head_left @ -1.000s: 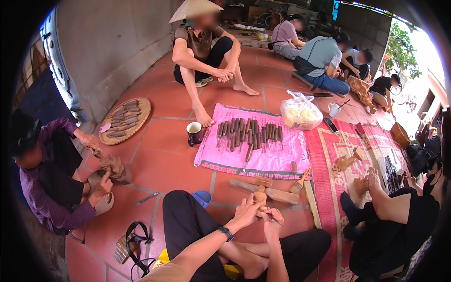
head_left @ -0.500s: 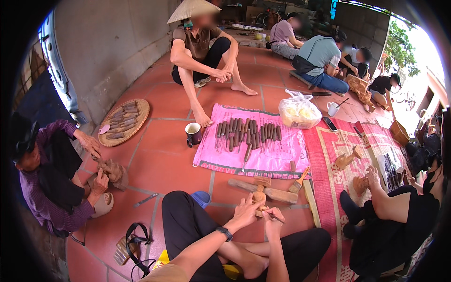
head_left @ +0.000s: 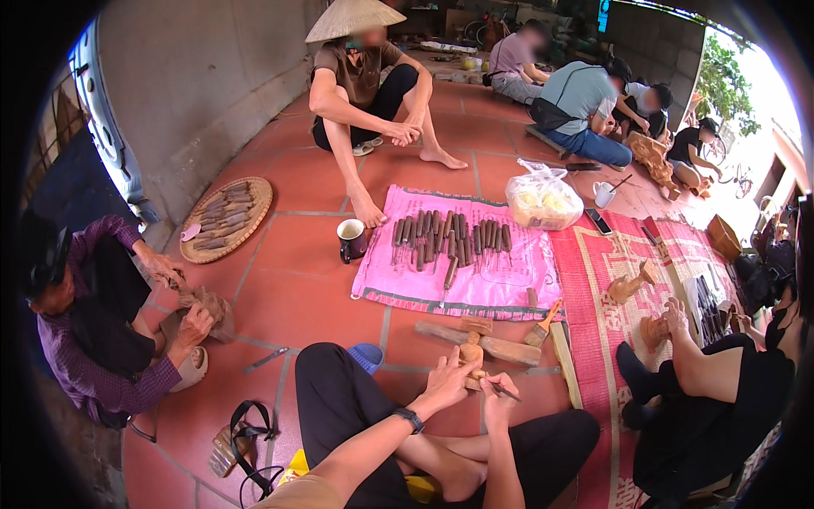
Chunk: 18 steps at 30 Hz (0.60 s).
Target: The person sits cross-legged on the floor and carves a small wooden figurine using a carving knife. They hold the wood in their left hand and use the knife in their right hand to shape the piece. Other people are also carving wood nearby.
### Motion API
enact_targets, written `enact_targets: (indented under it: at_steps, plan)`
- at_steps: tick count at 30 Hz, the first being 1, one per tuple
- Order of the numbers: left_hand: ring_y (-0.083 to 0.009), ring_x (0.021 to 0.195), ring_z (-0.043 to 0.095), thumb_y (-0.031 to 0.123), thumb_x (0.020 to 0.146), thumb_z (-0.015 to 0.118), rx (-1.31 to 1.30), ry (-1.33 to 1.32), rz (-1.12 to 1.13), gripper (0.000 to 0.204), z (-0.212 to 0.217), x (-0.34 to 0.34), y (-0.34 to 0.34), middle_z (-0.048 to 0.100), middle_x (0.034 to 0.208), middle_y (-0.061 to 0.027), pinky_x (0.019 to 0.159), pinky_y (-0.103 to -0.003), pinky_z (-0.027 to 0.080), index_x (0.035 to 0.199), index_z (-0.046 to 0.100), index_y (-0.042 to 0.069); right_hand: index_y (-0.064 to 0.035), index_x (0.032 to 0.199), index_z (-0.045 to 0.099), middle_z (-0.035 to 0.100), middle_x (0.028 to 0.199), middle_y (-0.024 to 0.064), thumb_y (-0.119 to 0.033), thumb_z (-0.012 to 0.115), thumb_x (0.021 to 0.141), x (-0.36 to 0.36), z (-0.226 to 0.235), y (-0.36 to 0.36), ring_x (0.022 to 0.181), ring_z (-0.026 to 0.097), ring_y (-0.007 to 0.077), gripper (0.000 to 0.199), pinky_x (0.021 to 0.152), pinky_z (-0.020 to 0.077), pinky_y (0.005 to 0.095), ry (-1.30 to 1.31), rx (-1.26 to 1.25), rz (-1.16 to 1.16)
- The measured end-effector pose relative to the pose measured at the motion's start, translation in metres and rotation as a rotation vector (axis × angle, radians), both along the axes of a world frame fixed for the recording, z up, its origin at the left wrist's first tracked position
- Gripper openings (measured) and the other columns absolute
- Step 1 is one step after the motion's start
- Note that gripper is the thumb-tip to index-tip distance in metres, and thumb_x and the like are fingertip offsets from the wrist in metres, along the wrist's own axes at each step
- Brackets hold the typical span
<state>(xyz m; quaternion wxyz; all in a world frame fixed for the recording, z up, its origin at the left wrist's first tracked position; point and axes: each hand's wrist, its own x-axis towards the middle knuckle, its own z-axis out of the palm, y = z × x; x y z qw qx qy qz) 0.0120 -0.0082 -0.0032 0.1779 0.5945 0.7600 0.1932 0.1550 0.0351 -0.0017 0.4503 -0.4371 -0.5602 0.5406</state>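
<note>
I see the wooden figure [head_left: 471,348] before the crossed legs [head_left: 449,456]. The left hand [head_left: 447,383] has its grip around it; the right hand [head_left: 497,401] pinches a thin tool [head_left: 509,394]. Best hold steady, push softly.

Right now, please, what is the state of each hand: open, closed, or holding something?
Left hand: closed on the carved wooden figure, holding it.
Right hand: closed, holding a thin tool.

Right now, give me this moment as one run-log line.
left hand: holding carved wooden figure | right hand: holding slim carving tool near figure | beyond: wooden mallet, paintbrush, brown-handled tools on pink sheet
</note>
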Motion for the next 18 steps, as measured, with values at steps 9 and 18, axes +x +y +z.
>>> enact_targets:
  at_steps: [9,18]
  plan:
    - [-0.0453,0.115,0.054,0.011,0.074,0.070,0.029,-0.065,0.016,0.069,0.014,0.002,-0.002,0.034,0.153,-0.0292,0.091,-0.047,0.055,0.139,0.058,0.034,0.0017,0.083,0.056,0.064,0.087,0.0048,0.007,0.066,0.089,0.001,0.002,-0.002,0.092,0.068,0.0173,0.012,0.079,0.0525,0.0292,-0.114,0.218,0.064]
    - [-0.0447,0.114,0.055,0.019,0.075,0.075,0.037,-0.046,0.017,0.066,0.003,0.000,0.000,0.035,0.153,-0.0297,0.091,-0.046,0.054,0.137,0.059,0.034,-0.0009,0.080,0.055,0.062,0.082,0.0051,0.006,0.065,0.091,0.010,-0.003,0.003,0.084,0.062,0.0101,0.017,0.075,0.0510,0.0247,0.100,-0.012,-0.008]
